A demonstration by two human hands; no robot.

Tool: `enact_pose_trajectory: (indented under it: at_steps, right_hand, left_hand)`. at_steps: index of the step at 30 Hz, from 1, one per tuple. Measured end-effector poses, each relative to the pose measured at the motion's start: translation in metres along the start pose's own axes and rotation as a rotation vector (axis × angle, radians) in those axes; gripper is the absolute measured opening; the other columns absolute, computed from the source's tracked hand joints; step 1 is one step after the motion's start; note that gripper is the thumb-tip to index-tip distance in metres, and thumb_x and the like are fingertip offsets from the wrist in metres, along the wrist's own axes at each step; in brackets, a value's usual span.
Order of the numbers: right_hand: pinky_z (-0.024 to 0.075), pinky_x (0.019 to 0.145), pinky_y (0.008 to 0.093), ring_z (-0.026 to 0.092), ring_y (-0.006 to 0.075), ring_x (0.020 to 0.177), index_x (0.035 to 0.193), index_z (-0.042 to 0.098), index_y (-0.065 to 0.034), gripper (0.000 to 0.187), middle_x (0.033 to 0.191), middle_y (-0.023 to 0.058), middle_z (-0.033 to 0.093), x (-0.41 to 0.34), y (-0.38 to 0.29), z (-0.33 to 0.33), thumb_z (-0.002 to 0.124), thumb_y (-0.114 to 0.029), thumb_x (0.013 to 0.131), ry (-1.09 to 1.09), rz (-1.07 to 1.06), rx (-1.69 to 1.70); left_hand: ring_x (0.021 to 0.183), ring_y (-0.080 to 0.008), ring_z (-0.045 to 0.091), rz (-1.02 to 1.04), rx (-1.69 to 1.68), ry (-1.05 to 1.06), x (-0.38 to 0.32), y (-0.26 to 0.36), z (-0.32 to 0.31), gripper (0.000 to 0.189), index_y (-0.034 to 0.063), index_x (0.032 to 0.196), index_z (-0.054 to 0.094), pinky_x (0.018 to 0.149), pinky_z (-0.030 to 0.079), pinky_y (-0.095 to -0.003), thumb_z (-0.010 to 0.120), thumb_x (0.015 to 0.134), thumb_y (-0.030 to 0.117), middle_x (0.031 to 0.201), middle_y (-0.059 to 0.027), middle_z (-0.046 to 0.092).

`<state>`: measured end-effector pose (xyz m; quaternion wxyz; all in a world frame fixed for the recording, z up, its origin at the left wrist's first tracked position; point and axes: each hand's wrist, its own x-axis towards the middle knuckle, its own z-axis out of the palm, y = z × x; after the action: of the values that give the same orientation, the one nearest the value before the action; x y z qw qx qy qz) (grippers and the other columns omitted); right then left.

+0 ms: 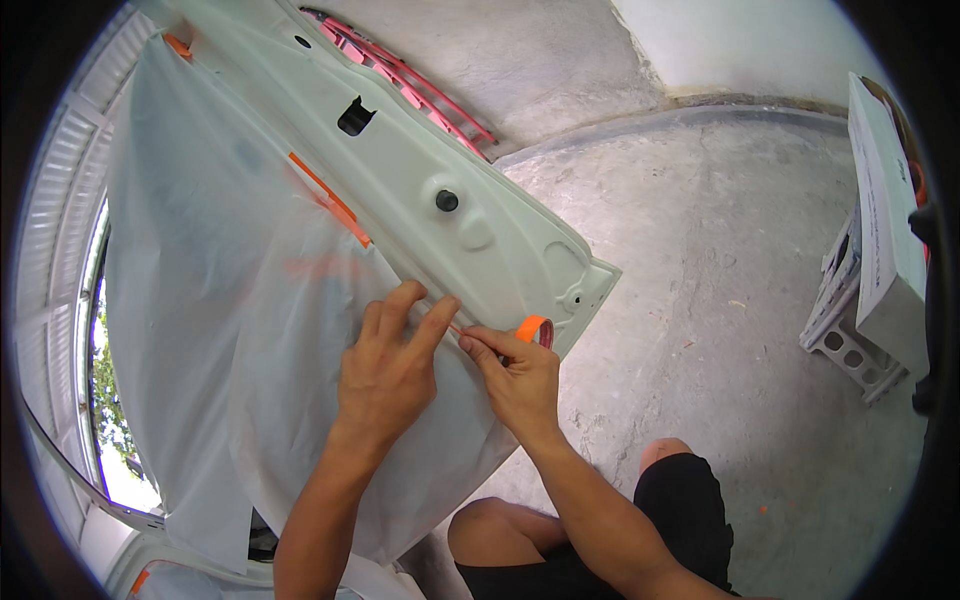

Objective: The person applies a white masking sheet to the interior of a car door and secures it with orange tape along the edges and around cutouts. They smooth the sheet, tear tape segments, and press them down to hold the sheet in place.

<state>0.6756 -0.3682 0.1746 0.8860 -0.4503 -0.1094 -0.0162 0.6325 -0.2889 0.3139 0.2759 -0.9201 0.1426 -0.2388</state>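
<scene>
A pale green painted car door (480,217) runs from upper left to centre right, its edge face showing a black rubber plug (447,200) and a square cutout. Translucent plastic masking film (300,360) covers the side nearer my left, held along the door by strips of orange masking tape (330,201). My left hand (390,360) rests on the film near the door's edge, fingers spread. Between finger and thumb, my right hand (517,367) pinches a thin orange tape end by the film's border. The tape roll (535,330) is at that hand's far side, partly hidden by it.
Behind the door a red metal stand (420,90) lies near the wall. A white box (885,217) sits on a grey plastic step stool (851,345) at the right. Concrete floor (675,262) spreads below. More taped film and bodywork (187,574) show at the lower left.
</scene>
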Motion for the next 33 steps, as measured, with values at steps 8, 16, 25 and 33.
enact_pose_trajectory:
  at_steps: [8,16,25,33]
  right_hand:
    - [0.0499,0.067,0.0317,0.065,0.0192,0.071,0.109,0.083,-0.0083,0.019,0.079,0.0098,0.072,-0.003,0.003,-0.002,0.082,-0.02,0.094,0.028,-0.019,-0.056]
    - [0.048,0.064,0.0317,0.063,0.0186,0.069,0.11,0.084,-0.0096,0.019,0.077,0.0101,0.07,-0.004,0.005,-0.001,0.082,-0.021,0.094,0.023,-0.024,-0.056]
    - [0.0395,0.061,0.0283,0.048,0.011,0.066,0.101,0.084,-0.0066,0.019,0.083,0.0021,0.058,-0.005,0.007,0.001,0.088,-0.019,0.087,0.072,-0.153,-0.172]
    - [0.0452,0.066,0.0359,0.059,0.0219,0.073,0.093,0.083,-0.0049,0.014,0.081,0.0092,0.061,0.0,0.003,0.006,0.087,-0.016,0.086,0.125,-0.213,-0.288]
  left_hand:
    - [0.097,-0.0248,0.062,-0.023,-0.057,-0.073,0.004,0.0,-0.008,0.036,0.0124,0.117,0.072,0.069,0.061,-0.0366,0.066,0.084,0.0,0.121,-0.0075,0.056]
    - [0.094,-0.0231,0.062,-0.033,-0.082,-0.056,0.006,-0.002,-0.007,0.028,0.0108,0.108,0.072,0.068,0.06,-0.0363,0.068,0.083,-0.001,0.118,-0.0066,0.057]
    - [0.08,-0.0185,0.063,-0.05,-0.059,0.014,0.007,-0.002,-0.001,0.022,0.0111,0.099,0.074,0.065,0.057,-0.0353,0.078,0.079,0.0,0.114,-0.0054,0.061]
    - [0.071,-0.0154,0.064,-0.04,-0.063,0.152,0.005,-0.004,0.006,0.023,0.0108,0.095,0.076,0.065,0.056,-0.0323,0.084,0.076,0.0,0.116,-0.0055,0.064]
